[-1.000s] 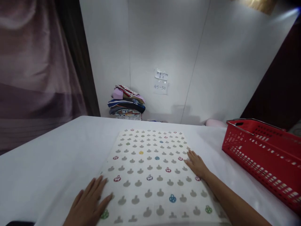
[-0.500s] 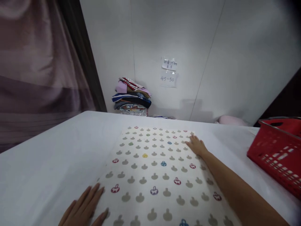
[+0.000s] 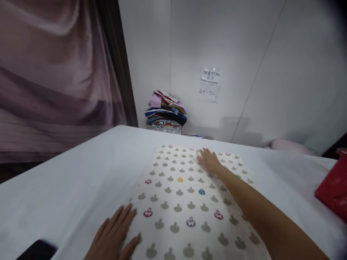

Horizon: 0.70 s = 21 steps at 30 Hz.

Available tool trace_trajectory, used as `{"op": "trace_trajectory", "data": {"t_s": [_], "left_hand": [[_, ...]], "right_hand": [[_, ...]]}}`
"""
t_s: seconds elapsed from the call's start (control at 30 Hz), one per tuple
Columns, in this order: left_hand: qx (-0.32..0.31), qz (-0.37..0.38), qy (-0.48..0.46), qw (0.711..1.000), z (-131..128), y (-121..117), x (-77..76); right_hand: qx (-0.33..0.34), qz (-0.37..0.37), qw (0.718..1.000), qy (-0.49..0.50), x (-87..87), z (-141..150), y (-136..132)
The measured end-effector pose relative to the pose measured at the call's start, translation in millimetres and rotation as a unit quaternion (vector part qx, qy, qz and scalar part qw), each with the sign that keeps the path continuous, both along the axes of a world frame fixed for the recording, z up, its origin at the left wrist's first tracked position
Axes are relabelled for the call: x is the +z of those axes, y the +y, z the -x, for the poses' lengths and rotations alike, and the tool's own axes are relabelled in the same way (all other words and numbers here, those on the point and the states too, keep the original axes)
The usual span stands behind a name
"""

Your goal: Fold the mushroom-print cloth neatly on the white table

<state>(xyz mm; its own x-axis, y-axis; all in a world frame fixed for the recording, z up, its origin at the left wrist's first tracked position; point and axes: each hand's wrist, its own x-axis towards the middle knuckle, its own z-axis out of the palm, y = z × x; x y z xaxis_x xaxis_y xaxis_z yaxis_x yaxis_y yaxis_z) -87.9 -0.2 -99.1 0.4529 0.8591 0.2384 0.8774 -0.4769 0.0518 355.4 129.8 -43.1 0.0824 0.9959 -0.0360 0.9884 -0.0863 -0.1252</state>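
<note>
A cream cloth (image 3: 179, 202) printed with grey and coloured mushroom shapes lies spread flat on the white table (image 3: 89, 180). On the cloth's left edge, near me, my left hand (image 3: 115, 234) rests palm down, fingers stretched out. My right hand (image 3: 209, 160) lies on the cloth's far part, fingers spread, with nothing grasped. The right forearm crosses over the cloth's right side and hides some of it.
Folded fabrics (image 3: 166, 112) are stacked beyond the table's far edge, by a wall with paper signs (image 3: 210, 85). A red basket (image 3: 334, 184) stands at the right. A dark object (image 3: 38, 251) lies at the lower left. A pinkish curtain (image 3: 54, 72) hangs at the left.
My right hand has moved left across the cloth from its far right corner. The view has turned left, so the basket shows less and the dark object has come into view.
</note>
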Motion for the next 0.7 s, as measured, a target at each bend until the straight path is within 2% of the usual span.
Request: {"op": "trace_trajectory", "data": {"t_s": [0.1, 0.2, 0.4, 0.5, 0.6, 0.7], "left_hand": [[0.0, 0.0, 0.001, 1.0, 0, 0, 1.7], [-0.013, 0.015, 0.003, 1.0, 1, 0, 4.5], [-0.02, 0.005, 0.006, 1.0, 3, 2, -1.3], [-0.019, 0.006, 0.016, 1.0, 2, 1, 1.2], [-0.019, 0.009, 0.03, 0.999, 2, 0, 5.3], [-0.018, -0.002, 0.032, 0.999, 5, 4, 1.2]], "right_hand": [[-0.006, 0.028, 1.0, 0.004, -7.9, 16, 28], [-0.024, 0.047, 0.999, 0.0, -14.6, 13, 42], [-0.002, 0.019, 1.0, 0.001, -14.2, 24, 42], [0.042, 0.034, 0.998, 0.016, -14.9, 38, 46], [0.047, 0.044, 0.998, 0.027, -13.1, 47, 51], [0.056, 0.045, 0.996, 0.044, -7.7, 46, 46]]}}
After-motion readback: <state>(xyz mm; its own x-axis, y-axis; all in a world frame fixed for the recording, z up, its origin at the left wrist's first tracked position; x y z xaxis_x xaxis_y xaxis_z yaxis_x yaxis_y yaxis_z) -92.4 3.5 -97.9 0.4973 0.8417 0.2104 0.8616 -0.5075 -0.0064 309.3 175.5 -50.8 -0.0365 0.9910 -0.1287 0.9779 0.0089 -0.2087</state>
